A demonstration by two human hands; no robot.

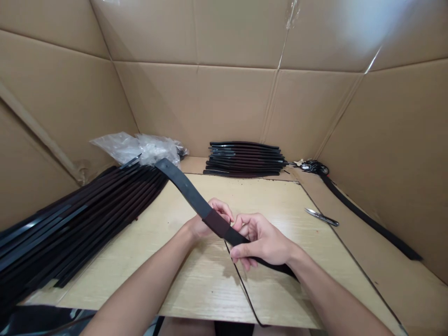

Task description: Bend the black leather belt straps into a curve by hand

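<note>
A long, curved black strap (185,189) with a dark red wrapped band (216,223) slants across the middle of the view, held above the table. My right hand (262,240) is closed round its lower part, thumb on top and fingers beneath. Behind the red band, my left hand (206,226) has its fingers curled against the strap, and its fingertips come close to those of my right. Part of the left hand's grip is hidden by the strap. From beside the red band a thin black cord (245,287) hangs down to the table's front edge.
Many similar straps (94,219) lie piled on the left, with clear plastic bags (150,147) behind. A stack of straps (245,158) sits at the back. Small scissors (322,217) lie to the right, near a lone black strip (371,221). Cardboard walls (238,98) enclose the table (280,200).
</note>
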